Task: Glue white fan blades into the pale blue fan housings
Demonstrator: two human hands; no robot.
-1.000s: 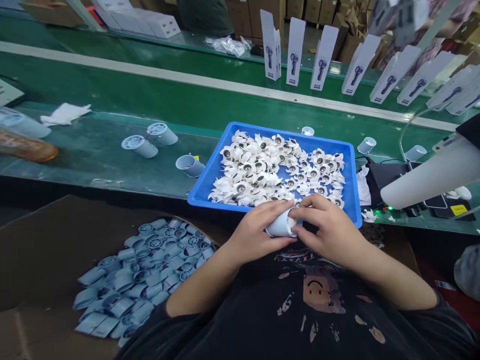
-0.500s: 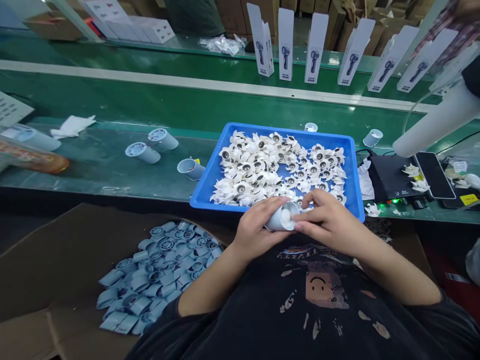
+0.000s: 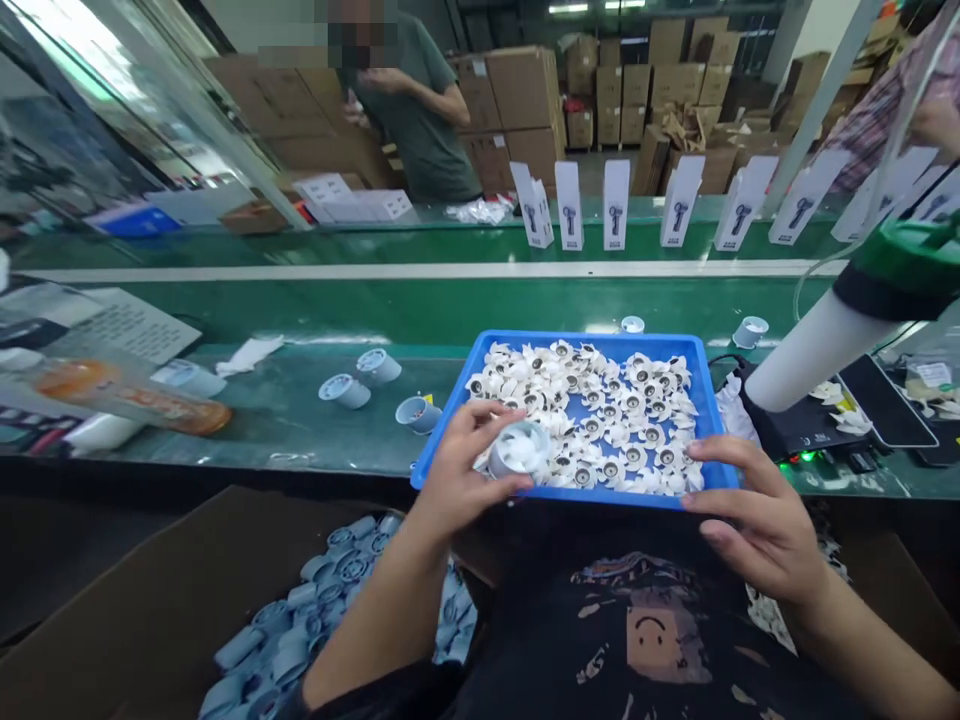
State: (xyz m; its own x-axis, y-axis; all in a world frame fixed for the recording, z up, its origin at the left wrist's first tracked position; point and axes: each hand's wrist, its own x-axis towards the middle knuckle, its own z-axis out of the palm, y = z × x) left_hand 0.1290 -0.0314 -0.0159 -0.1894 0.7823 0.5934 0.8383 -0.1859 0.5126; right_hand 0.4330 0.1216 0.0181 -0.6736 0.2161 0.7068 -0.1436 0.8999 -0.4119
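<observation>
My left hand grips a light blue cylindrical housing, its mouth turned up toward me. A white fan blade wheel sits inside that mouth. Beneath and beyond it lies a blue tray holding many white fan blade wheels. My right hand is at the tray's near right corner, fingers apart and holding nothing; its fingertips are close to the rim, and I cannot tell whether they touch it.
Several blue housings stand on the bench left of the tray. A cardboard box of housings is below. An orange-labelled bottle lies left. White cartons line the far side. A white tube juts in from the right. A person stands opposite.
My right hand has left the housing and moved right, its fingers spreading. The left hand has shifted left with the housing, where a fan wheel now shows. The view has tilted up.
</observation>
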